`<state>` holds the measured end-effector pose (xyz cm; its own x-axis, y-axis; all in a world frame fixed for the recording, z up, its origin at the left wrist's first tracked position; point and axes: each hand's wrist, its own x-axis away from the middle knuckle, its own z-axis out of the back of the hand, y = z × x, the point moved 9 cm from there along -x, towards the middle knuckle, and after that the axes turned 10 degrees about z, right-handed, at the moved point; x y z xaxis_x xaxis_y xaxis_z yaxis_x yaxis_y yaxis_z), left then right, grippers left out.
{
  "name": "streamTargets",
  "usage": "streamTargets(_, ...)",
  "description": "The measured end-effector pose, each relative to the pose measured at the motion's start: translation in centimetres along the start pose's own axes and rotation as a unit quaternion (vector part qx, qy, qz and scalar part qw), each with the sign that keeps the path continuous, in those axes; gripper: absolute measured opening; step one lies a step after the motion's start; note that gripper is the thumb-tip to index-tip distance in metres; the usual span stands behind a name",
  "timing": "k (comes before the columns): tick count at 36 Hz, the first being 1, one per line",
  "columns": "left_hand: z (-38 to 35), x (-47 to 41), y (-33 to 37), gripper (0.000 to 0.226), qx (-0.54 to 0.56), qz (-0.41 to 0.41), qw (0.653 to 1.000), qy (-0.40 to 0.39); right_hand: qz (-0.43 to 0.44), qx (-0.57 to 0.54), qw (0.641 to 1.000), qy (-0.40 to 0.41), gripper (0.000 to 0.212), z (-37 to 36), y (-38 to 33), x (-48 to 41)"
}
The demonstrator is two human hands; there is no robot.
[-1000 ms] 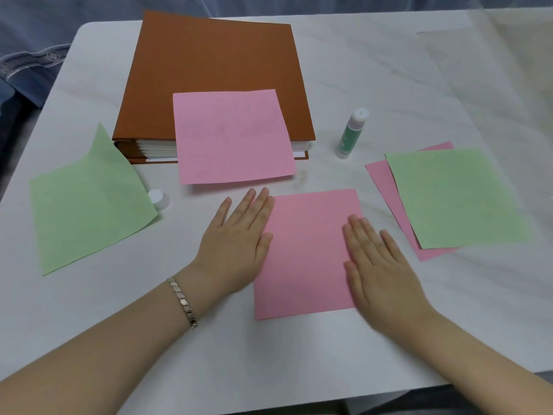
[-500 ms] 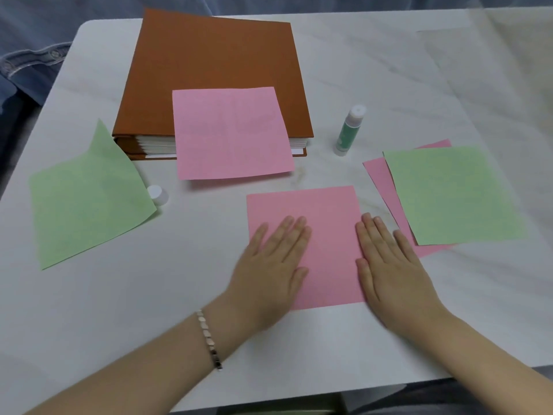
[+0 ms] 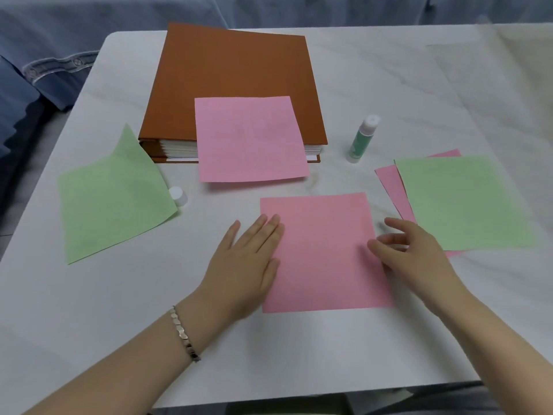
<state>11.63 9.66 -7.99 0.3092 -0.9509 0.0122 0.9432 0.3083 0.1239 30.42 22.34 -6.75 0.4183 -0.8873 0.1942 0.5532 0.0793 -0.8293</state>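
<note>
The pink square sheet of paper [image 3: 323, 256] lies flat on the white marble-patterned table [image 3: 299, 354], near the middle of its front edge. The left hand [image 3: 245, 262] is spread, and its straight fingers press on the sheet's left edge. The right hand [image 3: 416, 256] is at the sheet's right edge, with fingers loosely bent and blurred, so I cannot tell if it pinches the paper.

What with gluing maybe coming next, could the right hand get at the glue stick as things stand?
Probably yes: the glue stick stands upright on bare table beyond the right hand, and only flat paper lies between them, nothing tall.
</note>
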Motion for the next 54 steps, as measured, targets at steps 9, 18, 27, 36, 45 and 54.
streamTargets(9,2.3,-1.2,0.8,0.066,0.175,0.099,0.979,-0.046,0.027,-0.115,0.992,-0.054,0.019,-1.0,-2.0,0.8)
streamTargets(18,2.8,-2.6,4.0,0.023,0.605,0.262,0.733,-0.168,0.169,-0.121,0.953,-0.222,0.028,-4.6,-7.7,3.5)
streamTargets(27,6.6,-3.4,3.5,0.018,0.723,0.221,0.645,-0.107,0.33,0.014,0.941,0.067,0.025,3.0,-9.8,2.9)
streamTargets(36,2.2,-1.6,-4.1,0.058,0.505,0.3,0.809,-0.033,0.344,0.239,0.906,-0.064,0.05,-4.0,-6.8,1.7)
streamTargets(45,0.4,-1.0,-0.3,0.051,0.05,0.023,0.998,0.026,0.364,0.359,0.858,-0.046,0.046,-8.1,-5.1,1.2)
streamTargets(54,-0.3,-0.8,0.3,0.061,0.051,0.068,0.996,0.035,0.369,0.35,0.855,-0.104,0.052,-13.2,-7.3,-0.2)
